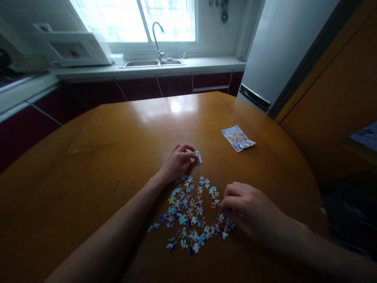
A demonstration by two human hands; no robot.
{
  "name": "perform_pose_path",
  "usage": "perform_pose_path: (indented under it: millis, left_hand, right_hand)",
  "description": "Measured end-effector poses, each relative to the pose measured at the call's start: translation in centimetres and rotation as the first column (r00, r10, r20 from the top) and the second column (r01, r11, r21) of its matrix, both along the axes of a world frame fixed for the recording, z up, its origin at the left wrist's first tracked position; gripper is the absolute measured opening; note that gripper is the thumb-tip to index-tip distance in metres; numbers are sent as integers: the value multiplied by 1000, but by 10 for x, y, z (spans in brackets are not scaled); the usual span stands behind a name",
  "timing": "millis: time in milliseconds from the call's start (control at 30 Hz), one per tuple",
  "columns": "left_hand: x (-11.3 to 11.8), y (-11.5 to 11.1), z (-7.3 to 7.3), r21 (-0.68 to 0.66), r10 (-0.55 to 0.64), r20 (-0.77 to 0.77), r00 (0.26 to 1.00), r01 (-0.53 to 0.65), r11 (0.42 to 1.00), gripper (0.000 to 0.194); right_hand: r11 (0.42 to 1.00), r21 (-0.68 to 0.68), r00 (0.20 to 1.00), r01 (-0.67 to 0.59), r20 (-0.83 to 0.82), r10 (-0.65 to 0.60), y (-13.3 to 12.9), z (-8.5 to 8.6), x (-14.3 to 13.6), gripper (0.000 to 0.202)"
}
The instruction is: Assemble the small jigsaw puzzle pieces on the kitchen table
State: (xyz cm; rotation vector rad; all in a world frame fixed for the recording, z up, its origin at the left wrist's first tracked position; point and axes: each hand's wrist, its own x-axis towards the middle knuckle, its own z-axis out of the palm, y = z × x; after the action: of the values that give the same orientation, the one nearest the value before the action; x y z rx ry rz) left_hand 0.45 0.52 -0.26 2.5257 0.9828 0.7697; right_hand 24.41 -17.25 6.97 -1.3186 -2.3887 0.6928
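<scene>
Several small colourful puzzle pieces [191, 214] lie scattered on a round wooden table [118, 157] in front of me. My left hand [178, 161] rests beyond the pile, its fingertips pinching a small joined bit of puzzle [198, 157] flat on the table. My right hand [246, 208] lies at the right edge of the pile, fingers curled down onto the pieces there; whether it holds one is hidden. A small printed picture card or bag [238, 138] lies further back on the right.
Behind the table runs a kitchen counter with a sink and tap [157, 47] under a bright window. A white appliance [73, 49] stands on the counter at left. A tall fridge [279, 51] and a wooden cabinet [332, 90] stand at right.
</scene>
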Motion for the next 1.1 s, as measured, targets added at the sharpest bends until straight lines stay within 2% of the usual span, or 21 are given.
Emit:
perform_pose_path:
  millis: [100, 200, 567, 933, 1100]
  left_hand:
    - [0, 1, -1, -3, -5, 1, 1000, 6, 1000, 29]
    - [0, 1, 0, -8, -6, 13, 1000, 6, 1000, 29]
    - [0, 2, -2, -10, -5, 16, 1000, 5, 1000, 26]
    - [0, 2, -3, -13, -4, 18, 1000, 5, 1000, 27]
    - [1, 1, -1, -10, -9, 22, 1000, 10, 1000, 25]
  right_hand:
    - [999, -29, 998, 16, 60, -15, -21, -22, 8, 15]
    - [999, -32, 998, 19, 63, -17, -29, -32, 10, 18]
    - [994, -91, 993, 60, 109, -50, -31, -30, 2, 13]
    - [989, -147, 983, 17, 185, 10, -34, -26, 2, 25]
    - [988, -146, 978, 41, 209, -9, -38, -28, 4, 31]
